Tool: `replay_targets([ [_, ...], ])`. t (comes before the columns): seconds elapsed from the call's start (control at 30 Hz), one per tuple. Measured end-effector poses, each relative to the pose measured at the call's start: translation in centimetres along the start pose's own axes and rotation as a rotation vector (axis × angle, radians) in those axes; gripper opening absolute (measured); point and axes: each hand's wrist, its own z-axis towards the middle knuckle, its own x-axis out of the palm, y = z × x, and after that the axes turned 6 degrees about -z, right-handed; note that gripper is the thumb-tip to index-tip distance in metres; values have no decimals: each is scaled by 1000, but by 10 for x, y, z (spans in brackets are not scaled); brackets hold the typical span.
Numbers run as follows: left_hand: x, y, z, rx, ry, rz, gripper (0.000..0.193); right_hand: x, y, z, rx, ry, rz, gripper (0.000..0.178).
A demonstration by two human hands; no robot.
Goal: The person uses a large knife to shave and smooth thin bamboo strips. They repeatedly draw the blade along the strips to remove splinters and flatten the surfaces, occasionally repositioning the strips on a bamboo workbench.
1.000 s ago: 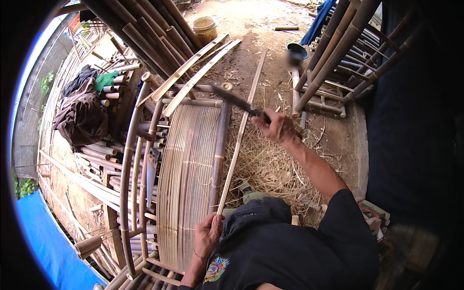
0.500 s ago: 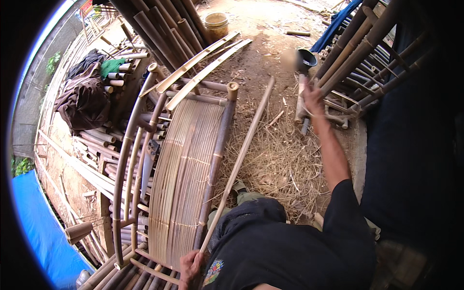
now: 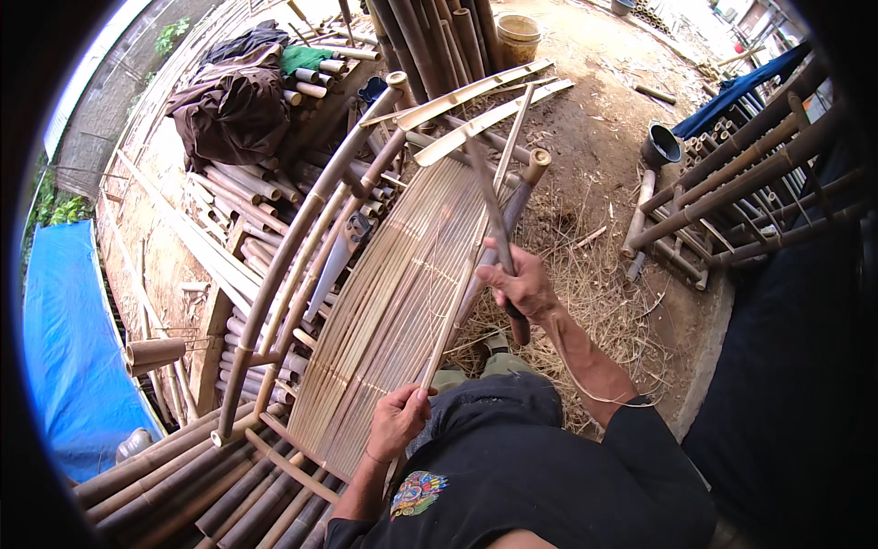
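Observation:
My right hand (image 3: 517, 282) is closed round the dark handle of a machete (image 3: 486, 188). Its long blade points away from me, above the right side of the bamboo bench (image 3: 370, 302). A long, thin bamboo strip (image 3: 468, 265) is pinched near its lower end by my left hand (image 3: 401, 419). The strip slants over the slatted seat and passes close to the blade; I cannot tell whether they touch. Two wider split bamboo pieces (image 3: 485, 128) lie across the far end of the bench. A saw (image 3: 337, 261) rests by the backrest rails.
Bamboo shavings (image 3: 585, 339) litter the dirt floor to the right. A bamboo frame (image 3: 732, 210) and a black bucket (image 3: 660, 146) stand beyond them. At left are stacked poles (image 3: 247, 197), brown cloth (image 3: 233, 114) and a blue tarp (image 3: 78, 339).
My right hand has come from the bamboo frame at right to the bench, now with the machete. The strip has shifted left over the seat, still in my left hand. The view has turned.

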Motion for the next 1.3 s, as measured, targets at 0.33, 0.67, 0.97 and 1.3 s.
replay_targets([
  [0.33, -194, -133, -25, 930, -522, 58, 22, 79, -55, 27, 222, -359, 387, 13],
  [0.67, -359, -265, -182, 1571, -531, -271, 23, 77, -124, 79, 708, -80, 28, 43],
  [0.97, -340, -128, -96, 1438, -1170, -765, 21, 64, -136, 254, 719, -212, 173, 49],
  [1.3, -275, -96, -92, 1377, -1608, -636, 28, -1, -168, 481, 917, 2, 574, 24],
])
